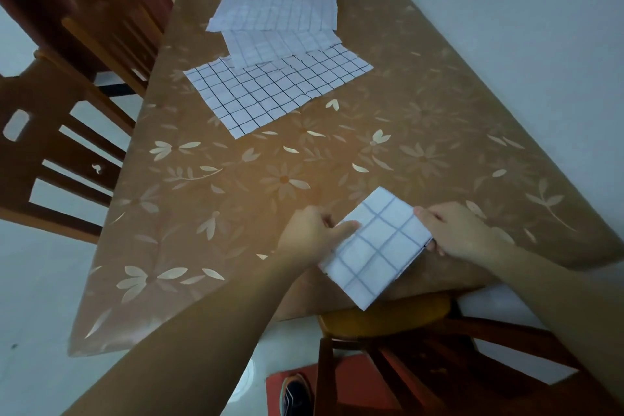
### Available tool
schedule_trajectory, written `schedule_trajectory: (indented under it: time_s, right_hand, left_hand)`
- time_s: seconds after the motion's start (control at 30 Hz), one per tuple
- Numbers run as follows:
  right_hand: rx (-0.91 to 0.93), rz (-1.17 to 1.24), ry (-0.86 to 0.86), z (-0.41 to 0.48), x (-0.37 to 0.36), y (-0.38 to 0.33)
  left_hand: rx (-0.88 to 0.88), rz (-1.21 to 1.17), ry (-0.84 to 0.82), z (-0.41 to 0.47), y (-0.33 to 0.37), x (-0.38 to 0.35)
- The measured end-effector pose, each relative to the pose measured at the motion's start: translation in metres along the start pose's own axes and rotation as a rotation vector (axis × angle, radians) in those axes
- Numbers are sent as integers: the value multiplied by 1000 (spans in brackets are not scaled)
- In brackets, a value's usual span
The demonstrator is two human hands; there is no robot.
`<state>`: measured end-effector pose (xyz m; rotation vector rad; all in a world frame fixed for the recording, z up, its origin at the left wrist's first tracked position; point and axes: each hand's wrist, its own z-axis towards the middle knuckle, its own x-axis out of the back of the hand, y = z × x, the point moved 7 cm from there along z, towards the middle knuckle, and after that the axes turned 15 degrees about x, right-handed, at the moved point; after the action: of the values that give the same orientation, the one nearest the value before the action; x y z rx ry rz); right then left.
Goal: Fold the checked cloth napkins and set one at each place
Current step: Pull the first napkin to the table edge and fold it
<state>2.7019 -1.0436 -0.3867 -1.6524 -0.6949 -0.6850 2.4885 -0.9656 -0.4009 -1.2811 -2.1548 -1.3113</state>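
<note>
A long desk (pixel 236 186) under a brown flower-patterned cover fills the view, with wooden chairs (pixel 57 152) along its left side and another chair (pixel 388 317) tucked in at the near end. Toward the far end three unfolded checked napkins (pixel 277 91) lie flat and overlapping, well apart from the person's hands. At the near edge, the folded napkin (pixel 374 246) sits as a small rectangle, its long axis running diagonally from far right to near left, its near corner hanging past the desk edge over the chair. It lies directly between the hands: the left hand (pixel 310 233) has its fingers (pixel 344 226) closed on the left edge, and the right hand (pixel 456 233) pinches the right corner. Both are equally near, so the placing likely turns on sliding or squaring it at this seat.
</note>
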Motion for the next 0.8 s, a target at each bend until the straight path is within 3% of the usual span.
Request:
schedule_trajectory:
  time_s: [0.07, 0.17, 0.27, 0.37, 0.43, 0.57, 0.7, 0.8]
  right_hand:
    - [-1, -21, 4, 2, -12, 9]
    - [24, -72, 36, 8, -25, 25]
    - [20, -140, 46, 10, -32, 39]
    - [44, -332, 150, 6, -23, 37]
    - [204, -531, 240, 4, -21, 20]
    - [463, -703, 40, 7, -61, -8]
    - [344, -723, -141, 19, -82, 2]
    - [195, -645, -143, 17, -74, 36]
  left_hand:
    - [-59, 186, 66, 1, 1, -5]
    - [-294, 528, 207, 1, 2, -24]
    - [-478, 712, 124, -3, 3, -58]
    - [-478, 813, 50, -2, -4, -84]
    - [-453, 838, 59, 0, -7, -91]
    - [-428, 818, 106, 1, -10, -98]
    - [-420, 805, 122, 2, -11, -102]
    - [-415, 803, 126, 0, -13, -100]
